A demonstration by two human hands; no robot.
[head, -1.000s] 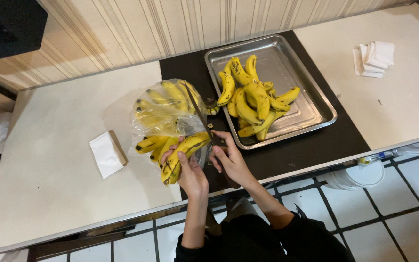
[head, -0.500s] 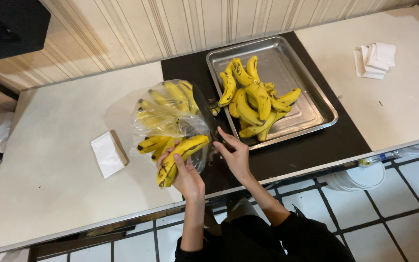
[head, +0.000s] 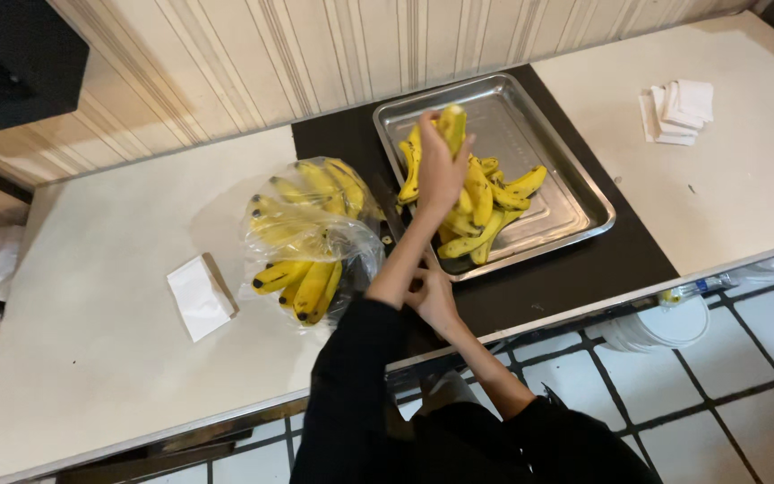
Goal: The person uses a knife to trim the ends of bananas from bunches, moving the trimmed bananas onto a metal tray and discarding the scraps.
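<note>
I see my left hand (head: 441,166) closed around a banana bunch (head: 448,125) over the steel tray (head: 584,193), at twelve o'clock of its pile; the clear bag (head: 311,237) at nine o'clock holds more. My right hand (head: 430,298) rests empty, loosely curled.

Clear plastic bag (head: 311,235) of bananas on counter.

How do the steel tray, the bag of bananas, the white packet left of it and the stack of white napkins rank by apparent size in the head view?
1. Steel tray
2. Bag of bananas
3. White packet and stack of white napkins: look alike, not ranked.
</note>
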